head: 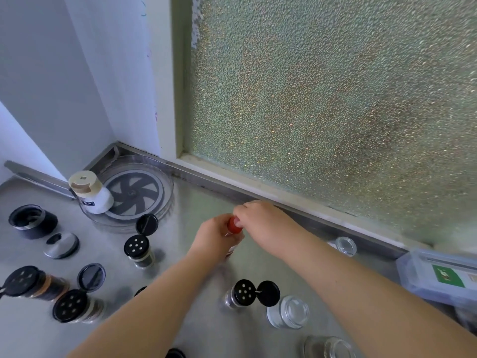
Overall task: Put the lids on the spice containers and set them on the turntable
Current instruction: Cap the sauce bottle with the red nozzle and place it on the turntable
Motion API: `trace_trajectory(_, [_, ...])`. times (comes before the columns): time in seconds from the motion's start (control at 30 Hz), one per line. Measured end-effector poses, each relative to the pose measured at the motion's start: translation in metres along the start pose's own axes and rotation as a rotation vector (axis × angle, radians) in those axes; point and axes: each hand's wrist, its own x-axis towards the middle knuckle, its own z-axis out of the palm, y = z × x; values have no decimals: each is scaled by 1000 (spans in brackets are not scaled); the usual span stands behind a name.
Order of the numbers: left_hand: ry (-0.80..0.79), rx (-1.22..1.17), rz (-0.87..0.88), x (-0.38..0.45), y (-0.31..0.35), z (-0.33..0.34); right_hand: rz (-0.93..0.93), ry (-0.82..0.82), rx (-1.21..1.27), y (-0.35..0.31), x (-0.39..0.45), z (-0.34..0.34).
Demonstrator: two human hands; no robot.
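Observation:
My left hand [215, 237] is wrapped around a small spice container whose body is mostly hidden. My right hand [260, 220] pinches the container's red lid [234, 226] from above. The clear turntable [154, 210] with a grey fan-pattern base sits at the back left corner. A white container with a beige lid [90, 192] stands on its left edge. Several black-topped shaker jars stand with flip lids open: one [138, 248] near the turntable, one [242, 293] in front of my arms, two [72, 304] at the left.
A steel counter [196, 197] runs along a frosted window [335, 99]. A black open jar [32, 224] and a metal lid [62, 245] lie at the left. Clear glass jars [289, 311] stand at the front right. A plastic box [438, 277] sits at the right edge.

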Motion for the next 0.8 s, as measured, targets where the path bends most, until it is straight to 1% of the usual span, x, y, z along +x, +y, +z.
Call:
trace_trajectory(0.1, [9, 12, -1, 0, 0, 1, 54, -6, 34, -2, -1, 2])
trace_trajectory(0.23, [1, 102, 34, 1, -2, -1, 119, 66, 141, -4, 0, 11])
trace_trajectory(0.3, [-22, 141, 26, 0, -1, -4, 142, 106, 231, -3, -2, 16])
trace_trajectory(0.37, [-15, 168, 8, 1, 0, -7, 155, 115, 247, -2, -4, 21])
trace_trajectory(0.47, [4, 122, -36, -5, 4, -16, 173, 126, 267, -7, -7, 19])
trace_trajectory(0.57, [61, 49, -3, -9, 15, -35, 130, 209, 347, -16, -1, -7])
trace_trajectory(0.7, [152, -76, 119, -13, 43, -80, 35, 331, 304, -39, 16, -55])
trace_trajectory(0.8, [216, -17, 162, -18, 53, -127, -24, 408, 357, -62, 37, -84])
